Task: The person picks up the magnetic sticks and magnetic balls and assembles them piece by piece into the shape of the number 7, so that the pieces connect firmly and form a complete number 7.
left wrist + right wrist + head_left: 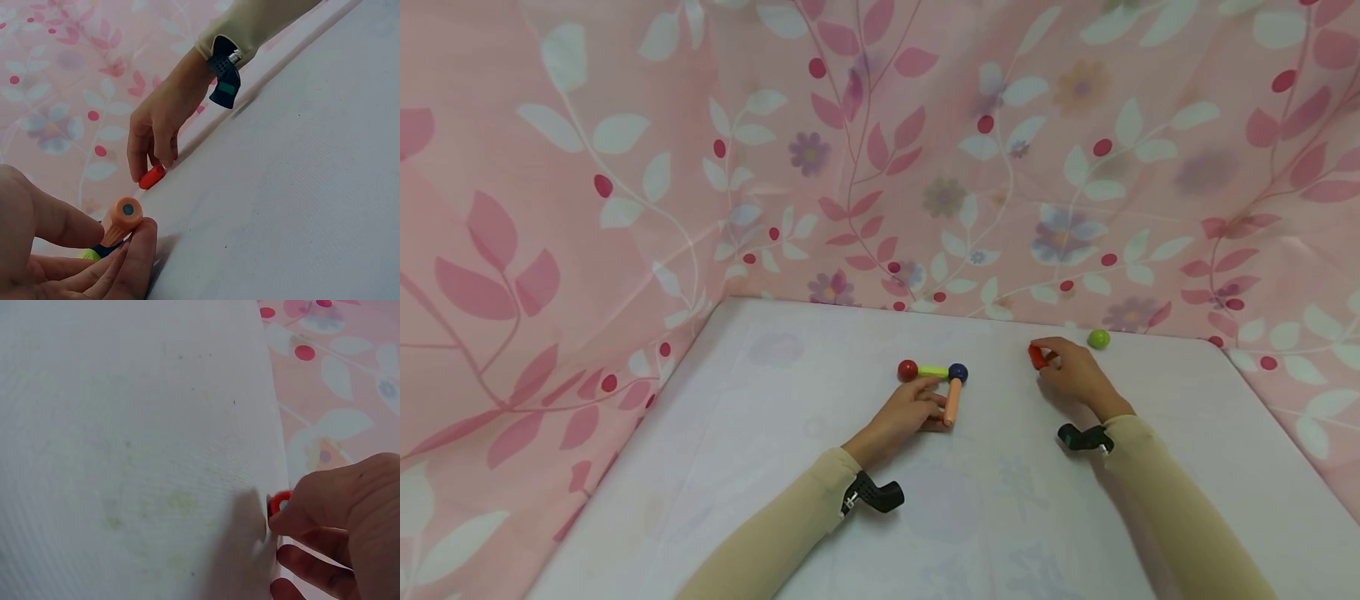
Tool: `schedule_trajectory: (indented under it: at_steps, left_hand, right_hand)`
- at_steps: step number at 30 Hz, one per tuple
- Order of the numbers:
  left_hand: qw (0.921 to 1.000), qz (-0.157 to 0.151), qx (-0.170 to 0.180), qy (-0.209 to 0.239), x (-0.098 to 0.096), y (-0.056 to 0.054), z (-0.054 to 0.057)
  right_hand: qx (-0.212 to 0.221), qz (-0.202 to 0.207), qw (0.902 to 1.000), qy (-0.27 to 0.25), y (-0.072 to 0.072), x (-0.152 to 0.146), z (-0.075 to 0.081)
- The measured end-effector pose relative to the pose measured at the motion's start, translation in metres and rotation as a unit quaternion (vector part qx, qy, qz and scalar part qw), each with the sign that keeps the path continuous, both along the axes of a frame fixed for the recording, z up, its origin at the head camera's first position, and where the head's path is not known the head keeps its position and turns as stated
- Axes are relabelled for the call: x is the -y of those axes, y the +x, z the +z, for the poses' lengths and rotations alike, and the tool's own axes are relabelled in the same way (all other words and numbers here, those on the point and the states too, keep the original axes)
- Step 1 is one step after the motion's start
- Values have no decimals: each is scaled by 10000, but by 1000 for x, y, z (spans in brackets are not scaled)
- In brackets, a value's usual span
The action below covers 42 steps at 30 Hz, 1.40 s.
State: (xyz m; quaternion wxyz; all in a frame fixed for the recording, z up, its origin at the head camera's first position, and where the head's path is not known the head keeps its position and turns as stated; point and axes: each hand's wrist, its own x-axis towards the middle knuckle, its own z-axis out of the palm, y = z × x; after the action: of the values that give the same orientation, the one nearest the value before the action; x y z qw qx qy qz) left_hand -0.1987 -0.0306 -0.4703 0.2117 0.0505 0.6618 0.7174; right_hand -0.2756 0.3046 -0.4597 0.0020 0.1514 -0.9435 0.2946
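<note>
A small toy assembly lies mid-table: a red ball (pixel 907 370), a yellow-green rod (pixel 933 372), a dark blue ball (pixel 958 372) and an orange rod (pixel 952 402) pointing toward me. My left hand (pixel 917 408) pinches the orange rod (pixel 122 219) between thumb and fingers. My right hand (pixel 1071 369) grips a short red rod (pixel 1037 357) on the table near the back edge; its end shows by the fingers (pixel 279 503), and the left wrist view shows it under that hand (pixel 152 177).
A green ball (pixel 1099 338) lies loose by the back edge, right of my right hand. A white cloth covers the table (pixel 775 467). Pink floral curtain (pixel 880 150) encloses the back and both sides.
</note>
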Motion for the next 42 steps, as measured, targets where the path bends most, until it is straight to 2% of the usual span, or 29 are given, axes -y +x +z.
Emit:
schedule_trajectory:
  at_steps: [11, 18, 25, 32, 42]
  left_hand:
    - [10000, -3, -51, -55, -1, 0, -2]
    - [9998, -80, -192, -13, -1, 0, -2]
    - [9999, -73, -141, -16, -1, 0, -3]
    - [9998, -141, -129, 19, -2, 1, -3]
    - [9997, -175, -174, -59, 1, 0, -2]
  right_hand:
    - [22, -20, 10000, 85, -5, -4, -1]
    - [-286, -124, 9995, -99, -2, -4, -1]
    - [61, -453, 9986, -280, 1, -4, -3]
    - [309, -605, 9969, -396, 5, -4, -1]
    - [426, -782, 9948, -503, 4, -2, -2]
